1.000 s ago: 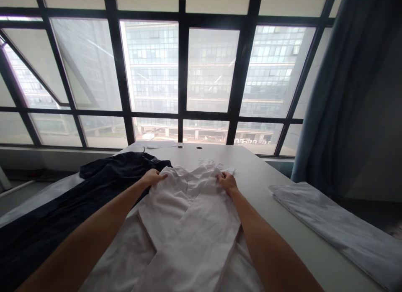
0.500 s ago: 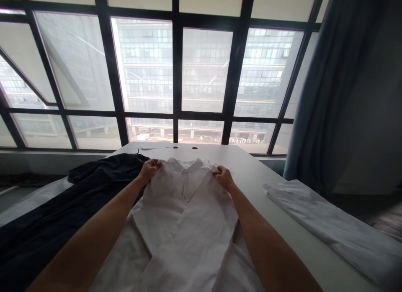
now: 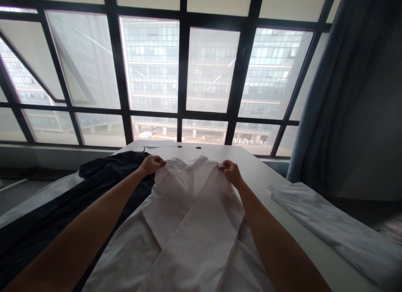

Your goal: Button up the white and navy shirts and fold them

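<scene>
A white shirt (image 3: 194, 225) lies along the table, its collar (image 3: 188, 164) at the far end and its lower part running out of view toward me. Its sleeves look folded across the front, one crossing over the other. My left hand (image 3: 152, 164) pinches the shirt at the shoulder left of the collar. On the opposite shoulder, my right hand (image 3: 230, 172) is closed on the cloth in the same way. Both arms stretch forward over the garment's sides.
Dark navy garments (image 3: 103, 187) lie to the left, partly under my left forearm. On the right is a folded white cloth (image 3: 326, 221). The white table (image 3: 251, 170) ends near a large window (image 3: 153, 66). A blue-grey curtain (image 3: 323, 95) hangs at the right.
The view has shifted slightly, so the scene sits a little further right. Both hands keep hold of the shirt's shoulders, and the cloth between them looks slightly tauter.
</scene>
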Demonstrator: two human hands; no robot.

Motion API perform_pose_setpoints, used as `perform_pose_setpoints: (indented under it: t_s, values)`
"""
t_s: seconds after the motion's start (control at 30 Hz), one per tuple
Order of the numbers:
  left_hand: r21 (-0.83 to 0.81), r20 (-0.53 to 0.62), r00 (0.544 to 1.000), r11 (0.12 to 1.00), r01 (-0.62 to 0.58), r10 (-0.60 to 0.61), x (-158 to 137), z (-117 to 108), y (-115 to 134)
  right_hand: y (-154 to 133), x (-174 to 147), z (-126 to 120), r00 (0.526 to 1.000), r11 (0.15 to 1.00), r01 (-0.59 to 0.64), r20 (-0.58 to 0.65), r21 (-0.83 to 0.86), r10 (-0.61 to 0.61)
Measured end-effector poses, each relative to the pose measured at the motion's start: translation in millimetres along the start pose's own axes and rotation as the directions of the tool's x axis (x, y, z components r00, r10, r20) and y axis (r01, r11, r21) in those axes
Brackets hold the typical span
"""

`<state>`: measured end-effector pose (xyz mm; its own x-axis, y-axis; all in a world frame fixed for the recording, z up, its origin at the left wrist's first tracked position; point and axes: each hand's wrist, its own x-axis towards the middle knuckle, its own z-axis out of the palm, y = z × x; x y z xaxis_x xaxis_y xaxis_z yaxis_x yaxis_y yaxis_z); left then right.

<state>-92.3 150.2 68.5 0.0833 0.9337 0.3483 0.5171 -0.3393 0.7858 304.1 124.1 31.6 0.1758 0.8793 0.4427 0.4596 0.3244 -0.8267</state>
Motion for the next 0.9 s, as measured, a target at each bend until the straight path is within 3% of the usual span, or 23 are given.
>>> perform_pose_setpoints:
  t_s: [0.1, 0.23, 0.33, 0.47, 0.57, 0.63, 0.7, 0.8, 0.9]
  values:
    - [0.287, -0.071, 0.994, 0.956, -0.057, 0.08, 16, -10, 6, -10, 15, 0, 0.996, 0.979, 0.078, -0.018, -0.187, -0.083]
    - [0.447, -0.183, 0.979, 0.894, 0.005, 0.086, 42, -13, 26, -34, 43, -3, 0.99, 0.862, 0.104, -0.033, -0.496, -0.138]
    - [0.481, -0.232, 0.97, 0.875, 0.051, 0.071, 58, -3, 41, -51, 61, 2, 0.993, 0.813, 0.037, -0.07, -0.581, -0.095]
    - [0.5, -0.253, 0.967, 0.857, 0.123, 0.009, 58, 25, 44, -57, 62, 19, 0.986, 0.816, -0.115, -0.164, -0.567, 0.025]
    - [0.589, -0.078, 0.988, 0.794, 0.151, -0.13, 33, 50, 31, -49, 39, 30, 0.992, 0.776, -0.115, -0.031, -0.621, 0.123]
    - [0.637, 0.098, 0.984, 0.769, 0.053, -0.148, 2, 62, 19, -40, 12, 34, 0.98, 0.756, -0.029, 0.13, -0.654, 0.15]
    - [0.65, 0.194, 0.975, 0.758, -0.043, -0.111, -34, 66, 7, -33, -21, 33, 0.953, 0.743, 0.071, 0.266, -0.666, 0.147]
    - [0.693, 0.304, 0.947, 0.706, -0.145, -0.103, -86, 55, -7, -25, -71, 24, 0.904, 0.71, 0.172, 0.396, -0.683, 0.162]
    - [0.747, 0.296, 0.932, 0.659, -0.088, -0.21, -128, 32, -15, -22, -112, 6, 0.89, 0.688, 0.178, 0.413, -0.704, 0.192]
